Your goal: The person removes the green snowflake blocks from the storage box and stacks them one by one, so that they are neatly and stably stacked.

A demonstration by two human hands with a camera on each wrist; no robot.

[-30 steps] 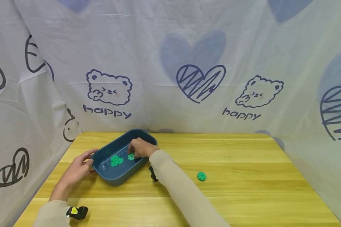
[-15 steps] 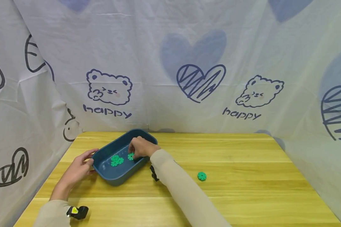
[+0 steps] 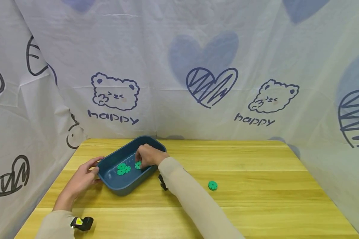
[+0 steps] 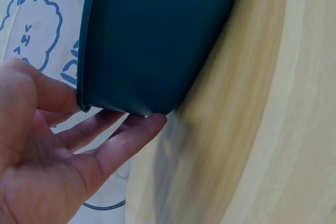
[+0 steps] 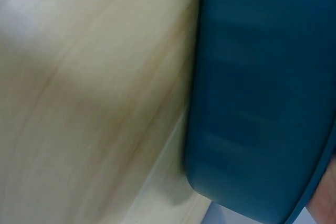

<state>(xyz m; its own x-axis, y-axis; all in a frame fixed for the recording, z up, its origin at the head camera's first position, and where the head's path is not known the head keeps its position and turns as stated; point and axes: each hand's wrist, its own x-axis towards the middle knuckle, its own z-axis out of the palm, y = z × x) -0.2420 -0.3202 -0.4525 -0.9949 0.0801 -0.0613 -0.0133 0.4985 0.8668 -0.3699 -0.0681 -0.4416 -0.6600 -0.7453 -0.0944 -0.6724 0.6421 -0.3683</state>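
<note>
1. The right hand reached over the near rim into the blue bin. Its fingers were bent down and narrow; whether they pinched the disc beneath could not be told, as they covered part of it.
2. That notched green disc was inside the bin, toward its right end. Such a flat piece was probably best taken by its notched edge, thumb opposite fingertip, not pressed from above.
3. A green cluster lay apart from it, toward the bin's left end. Lifting straight up seemed wisest, leaving that cluster undisturbed and the wrist clear of the bin's rim.
4. At the bin's left end, the left hand rested with spread, mostly straight fingers against rim and outer wall. A light, even brace there likely suited the work; hard pushing could have slid the bin.
5. To the bin's right, well apart, a loose green disc lay on the wooden surface.
</note>
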